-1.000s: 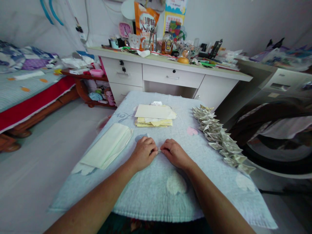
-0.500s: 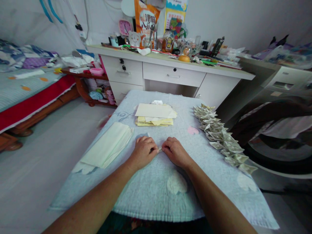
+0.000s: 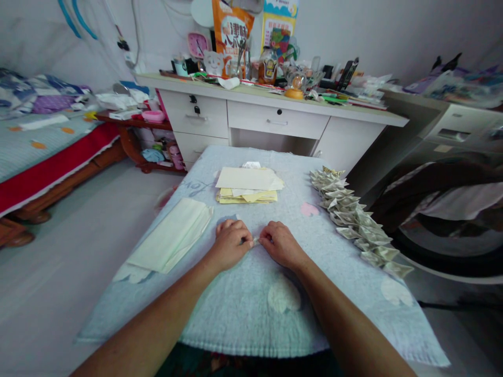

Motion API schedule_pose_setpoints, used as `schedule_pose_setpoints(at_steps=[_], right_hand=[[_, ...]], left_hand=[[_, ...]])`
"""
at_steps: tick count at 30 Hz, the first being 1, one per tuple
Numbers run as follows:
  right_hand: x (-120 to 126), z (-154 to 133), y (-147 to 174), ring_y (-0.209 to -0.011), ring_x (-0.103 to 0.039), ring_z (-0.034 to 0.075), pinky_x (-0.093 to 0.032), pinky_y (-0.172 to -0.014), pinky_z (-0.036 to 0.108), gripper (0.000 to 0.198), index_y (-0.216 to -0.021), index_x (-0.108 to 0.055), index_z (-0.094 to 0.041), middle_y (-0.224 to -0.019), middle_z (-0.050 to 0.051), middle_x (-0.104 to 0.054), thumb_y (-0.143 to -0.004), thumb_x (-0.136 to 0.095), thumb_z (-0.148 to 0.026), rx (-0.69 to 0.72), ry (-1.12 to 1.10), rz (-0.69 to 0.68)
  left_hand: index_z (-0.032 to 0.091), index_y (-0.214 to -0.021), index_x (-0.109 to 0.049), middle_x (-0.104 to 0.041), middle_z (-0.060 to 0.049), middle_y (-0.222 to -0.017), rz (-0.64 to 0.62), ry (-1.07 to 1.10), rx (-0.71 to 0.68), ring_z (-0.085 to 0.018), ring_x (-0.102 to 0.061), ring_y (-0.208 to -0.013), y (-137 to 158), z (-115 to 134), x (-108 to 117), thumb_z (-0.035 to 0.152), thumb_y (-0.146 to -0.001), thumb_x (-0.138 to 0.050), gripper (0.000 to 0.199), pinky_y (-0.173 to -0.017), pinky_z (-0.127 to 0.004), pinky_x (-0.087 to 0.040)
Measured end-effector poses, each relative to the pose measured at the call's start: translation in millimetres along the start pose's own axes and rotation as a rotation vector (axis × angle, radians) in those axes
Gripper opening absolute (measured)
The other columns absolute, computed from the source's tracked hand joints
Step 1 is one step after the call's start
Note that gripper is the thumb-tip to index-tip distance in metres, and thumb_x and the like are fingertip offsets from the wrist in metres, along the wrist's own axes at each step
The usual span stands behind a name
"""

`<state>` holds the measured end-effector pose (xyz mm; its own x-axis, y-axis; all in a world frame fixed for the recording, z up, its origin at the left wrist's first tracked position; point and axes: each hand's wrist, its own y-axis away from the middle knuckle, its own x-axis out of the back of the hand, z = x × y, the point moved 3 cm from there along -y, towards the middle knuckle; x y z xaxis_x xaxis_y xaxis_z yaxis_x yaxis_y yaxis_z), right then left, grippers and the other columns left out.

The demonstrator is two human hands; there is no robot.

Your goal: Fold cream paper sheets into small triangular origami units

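Between my two hands is a small narrow piece of folded paper [image 3: 255,241], mostly covered by my fingers. My left hand [image 3: 232,240] pinches its left end, and my right hand [image 3: 280,242] pinches the right end. Both hands rest low over the middle of the cloth-covered table [image 3: 243,314]. Left of my left hand lies a stack of pale green paper sheets [image 3: 168,235]. Beyond the hands sits a pile of cream and yellow paper [image 3: 247,180]. Along the table's right side runs a long row of pointed folded paper pieces [image 3: 349,212].
A white desk [image 3: 275,112] crowded with jars, a bag and a pink clock [image 3: 197,45] stands behind the table. To the right is a front-loading washing machine [image 3: 451,131] with cloth hanging from its door opening. A bed [image 3: 43,146] and a low wooden shelf [image 3: 133,125] are at left.
My hands keep their pinch on the folded paper, with only slight finger movement. The whole view has shifted a little.
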<state>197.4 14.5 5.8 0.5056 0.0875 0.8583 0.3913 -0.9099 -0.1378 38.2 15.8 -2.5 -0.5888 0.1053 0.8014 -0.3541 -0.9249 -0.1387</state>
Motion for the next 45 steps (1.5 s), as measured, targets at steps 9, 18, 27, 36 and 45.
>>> schedule_pose_setpoints(at_steps=[9, 18, 27, 36, 45], right_hand=[[-4.4, -1.0, -1.6, -0.076, -0.052, 0.016, -0.035, -0.072, 0.028, 0.011, -0.072, -0.062, -0.017, -0.074, 0.003, -0.059, -0.082, -0.057, -0.015, -0.014, 0.072, 0.030], [-5.7, -0.2, 1.6, -0.085, -0.047, 0.019, -0.030, -0.073, 0.031, 0.010, -0.081, -0.062, -0.018, -0.088, 0.005, -0.057, -0.084, -0.063, -0.028, -0.119, 0.100, 0.048], [-6.1, -7.2, 0.9, -0.092, -0.044, 0.021, -0.026, -0.076, 0.033, 0.011, -0.086, -0.063, -0.022, -0.096, 0.005, -0.055, -0.089, -0.054, -0.025, -0.170, 0.186, -0.023], [-3.4, 0.9, 5.7, -0.093, -0.043, 0.020, -0.029, -0.078, 0.032, 0.012, -0.093, -0.059, -0.020, -0.097, 0.005, -0.054, -0.084, -0.061, -0.028, -0.114, 0.043, -0.009], [-1.9, 2.0, 6.8, -0.093, -0.042, 0.021, -0.028, -0.079, 0.033, 0.014, -0.090, -0.062, -0.021, -0.096, 0.004, -0.052, -0.082, -0.065, -0.031, -0.062, 0.011, -0.044]], left_hand=[[0.023, -0.063, -0.067, -0.065, -0.001, -0.082, 0.047, -0.065, 0.049, -0.024, -0.048, -0.093, 0.7, 3.3, 0.1, 0.024, -0.076, -0.063, 0.013, -0.084, -0.043, -0.029], [0.023, -0.064, -0.065, -0.063, -0.002, -0.085, 0.027, -0.135, 0.062, -0.025, -0.047, -0.094, 0.2, 5.2, -1.1, 0.027, -0.077, -0.061, 0.015, -0.083, -0.043, -0.030], [0.025, -0.087, -0.064, -0.061, -0.003, -0.098, 0.064, -0.164, 0.098, -0.026, -0.046, -0.100, 5.3, 2.1, -3.3, 0.033, -0.077, -0.064, 0.013, -0.085, -0.040, -0.030], [0.025, -0.083, -0.065, -0.061, -0.001, -0.096, 0.055, -0.103, 0.080, -0.025, -0.046, -0.100, 3.1, 3.2, -2.7, 0.029, -0.075, -0.067, 0.009, -0.085, -0.038, -0.030], [0.022, -0.082, -0.057, -0.063, 0.000, -0.088, 0.066, 0.014, -0.037, -0.022, -0.051, -0.094, 5.6, 9.0, -3.8, 0.018, -0.076, -0.061, 0.008, -0.083, -0.036, -0.032]])
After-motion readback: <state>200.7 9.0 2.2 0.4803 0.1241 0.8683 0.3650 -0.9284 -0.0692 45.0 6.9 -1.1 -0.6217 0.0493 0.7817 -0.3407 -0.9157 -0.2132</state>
